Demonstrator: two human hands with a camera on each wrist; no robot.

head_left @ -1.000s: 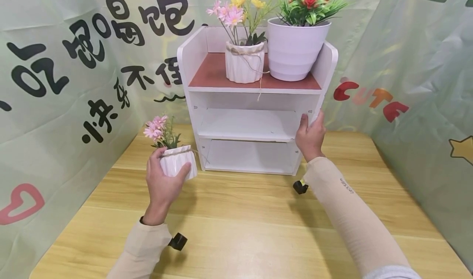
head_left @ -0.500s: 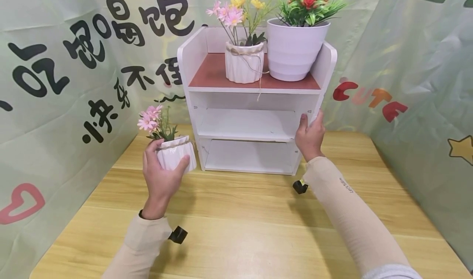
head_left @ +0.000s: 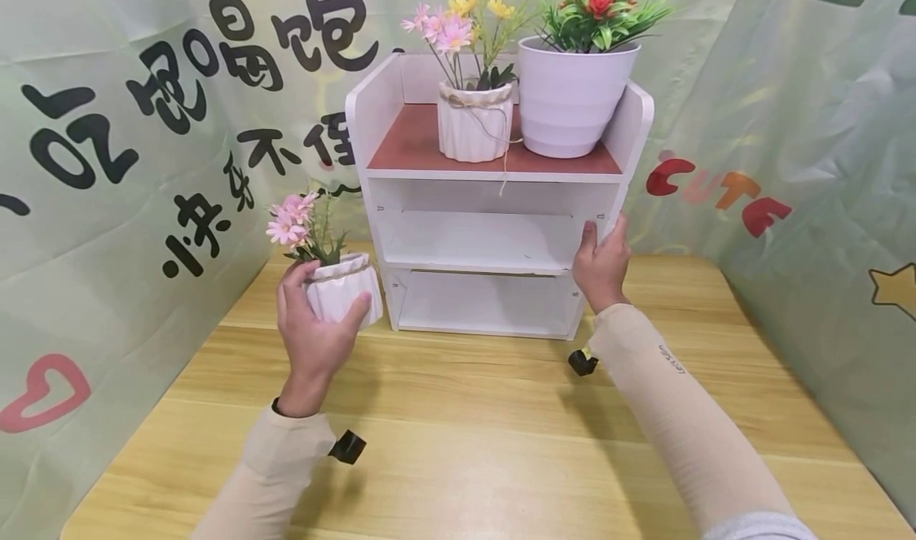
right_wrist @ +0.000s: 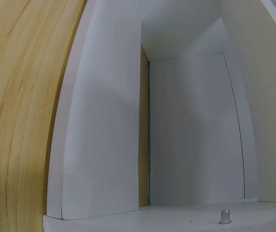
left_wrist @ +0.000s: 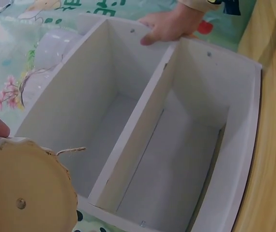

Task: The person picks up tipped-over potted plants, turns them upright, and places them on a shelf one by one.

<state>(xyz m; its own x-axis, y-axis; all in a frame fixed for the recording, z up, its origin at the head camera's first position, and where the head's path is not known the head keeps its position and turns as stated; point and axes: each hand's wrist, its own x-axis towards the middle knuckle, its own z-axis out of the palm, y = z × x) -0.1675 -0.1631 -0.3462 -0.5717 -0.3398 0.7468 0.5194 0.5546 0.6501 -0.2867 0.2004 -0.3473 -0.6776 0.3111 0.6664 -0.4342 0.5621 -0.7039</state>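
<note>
My left hand (head_left: 315,341) grips a small white fluted flower pot (head_left: 342,289) with pink flowers and a twine band, thumb on its right side. The pot is tilted, held left of the white shelf unit (head_left: 472,266); its tan underside (left_wrist: 31,188) with a small hole faces the left wrist camera. On the shelf's right side panel rests my right hand (head_left: 603,266), thumb at the front edge and fingers round the outside. The right wrist view shows the bottom compartment (right_wrist: 196,130) with a metal shelf pin (right_wrist: 225,216), the hand itself out of sight.
On the shelf's red-brown top stand a white pot (head_left: 474,126) with pink and yellow flowers and a larger white pot (head_left: 576,99) with red flowers. The shelf stands at the back of a wooden table (head_left: 472,429), before a printed cloth backdrop (head_left: 823,126).
My left hand has raised the flower pot a little higher beside the shelf. My right hand stays in the same place on the side panel.
</note>
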